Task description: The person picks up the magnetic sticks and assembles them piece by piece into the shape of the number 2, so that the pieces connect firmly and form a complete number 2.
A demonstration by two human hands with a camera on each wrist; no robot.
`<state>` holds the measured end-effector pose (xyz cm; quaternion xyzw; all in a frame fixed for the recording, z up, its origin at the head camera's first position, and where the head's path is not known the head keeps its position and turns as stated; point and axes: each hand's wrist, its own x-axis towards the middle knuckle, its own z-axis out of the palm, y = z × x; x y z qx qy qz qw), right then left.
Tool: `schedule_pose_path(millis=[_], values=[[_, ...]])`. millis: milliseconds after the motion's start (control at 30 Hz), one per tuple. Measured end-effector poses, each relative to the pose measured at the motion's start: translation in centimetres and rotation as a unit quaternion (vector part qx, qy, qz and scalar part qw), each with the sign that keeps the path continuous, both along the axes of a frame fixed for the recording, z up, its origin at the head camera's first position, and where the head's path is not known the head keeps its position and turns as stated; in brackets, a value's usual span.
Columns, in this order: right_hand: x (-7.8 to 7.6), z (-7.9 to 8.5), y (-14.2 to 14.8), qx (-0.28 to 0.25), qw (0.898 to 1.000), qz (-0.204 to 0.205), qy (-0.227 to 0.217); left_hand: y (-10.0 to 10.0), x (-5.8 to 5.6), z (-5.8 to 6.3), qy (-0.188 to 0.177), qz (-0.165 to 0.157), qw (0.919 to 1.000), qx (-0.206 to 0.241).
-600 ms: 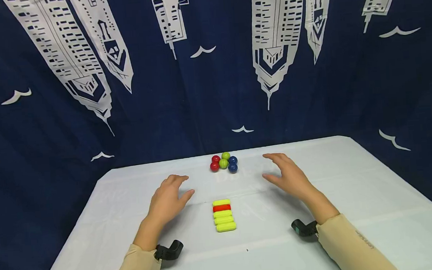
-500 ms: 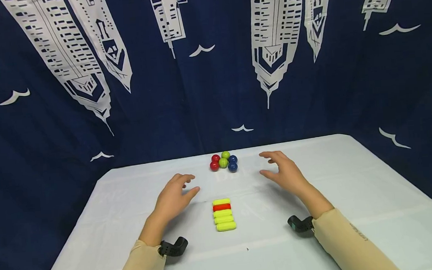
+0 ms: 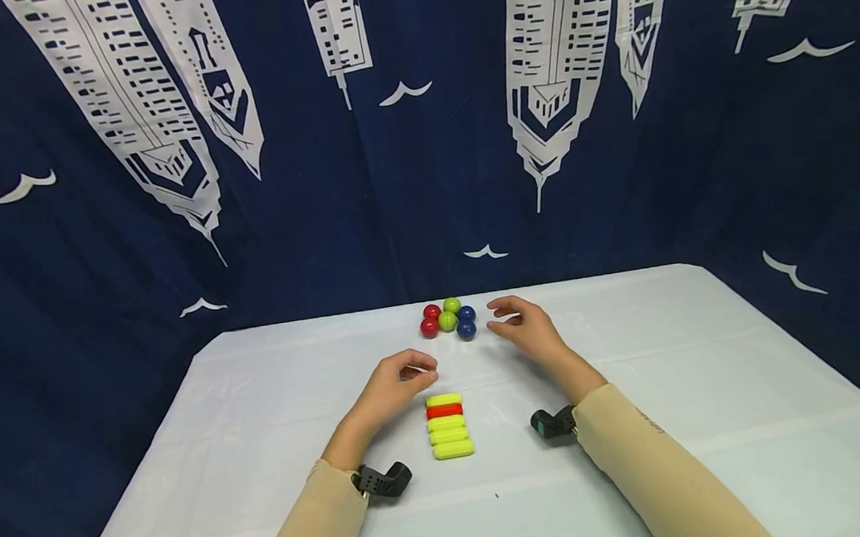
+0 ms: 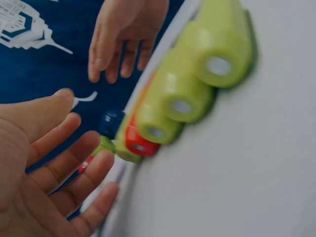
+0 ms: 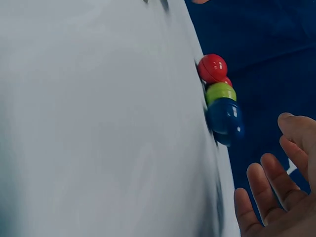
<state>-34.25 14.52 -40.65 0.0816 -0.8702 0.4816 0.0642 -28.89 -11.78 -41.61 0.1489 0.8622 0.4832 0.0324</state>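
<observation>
Several yellow-green rods (image 3: 449, 436) and one red rod (image 3: 444, 411) lie side by side in a column on the table; the left wrist view shows silvery discs in their ends. Behind them sits a cluster of shiny balls: two red balls (image 3: 430, 327), two green balls (image 3: 447, 320) and two blue balls (image 3: 467, 329). My left hand (image 3: 393, 385) hovers by the far end of the rods, fingers loosely bent, holding nothing. Just right of the blue balls is my right hand (image 3: 532, 332), its thumb and fingers apart with nothing between them.
The white-covered table (image 3: 275, 412) ends a little behind the balls. A dark blue curtain (image 3: 369, 248) printed with white buildings hangs beyond it. Each wrist wears a black camera mount (image 3: 385, 480) over a beige sleeve (image 3: 316, 518).
My left hand has moved right, toward the far end of the rods. My right hand has moved left, close to the blue balls. Rods and balls stay put.
</observation>
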Motion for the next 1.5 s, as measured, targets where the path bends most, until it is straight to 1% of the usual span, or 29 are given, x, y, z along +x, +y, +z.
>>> schedule_pose_path(millis=[133,200,267,433,633,767,933,1133,1233,1367,1500], values=[[-0.6,-0.5,-1.3,-0.033,0.999,0.000,-0.037,-0.1,0.1,-0.7,-0.025,-0.020,0.9994,-0.010],[-0.8,-0.8,-1.9,-0.044,0.998,0.000,-0.051,-0.2,0.1,-1.0,-0.028,-0.028,0.9991,-0.015],[-1.0,-1.1,-2.4,-0.048,0.997,-0.003,-0.054,-0.3,0.1,-1.1,-0.028,-0.035,0.9988,-0.019],[-1.4,-1.6,-3.4,-0.028,0.999,-0.018,-0.041,-0.3,0.2,-1.1,-0.018,-0.049,0.9982,-0.031],[-1.6,-1.9,-3.6,0.002,0.999,-0.031,-0.041,-0.3,0.1,-1.2,0.007,-0.067,0.9966,-0.048],[-1.6,-2.2,-3.6,0.027,0.998,-0.033,-0.039,-0.3,0.0,-1.5,0.013,-0.067,0.9961,-0.056],[-1.4,-2.4,-3.9,0.043,0.998,-0.032,-0.037,-0.5,0.0,-1.7,0.018,-0.064,0.9961,-0.057],[-1.0,-2.4,-4.0,0.059,0.997,-0.025,-0.032,-0.6,0.0,-1.7,0.014,-0.063,0.9961,-0.060],[-0.8,-2.1,-3.8,0.054,0.998,-0.019,-0.029,-0.6,0.0,-1.5,0.007,-0.063,0.9960,-0.063],[-0.6,-1.7,-3.4,0.043,0.998,-0.006,-0.039,-0.6,-0.1,-1.2,0.003,-0.063,0.9956,-0.070],[-0.3,-1.5,-2.9,0.040,0.998,0.004,-0.049,-0.7,-0.2,-1.2,0.012,-0.070,0.9945,-0.078]])
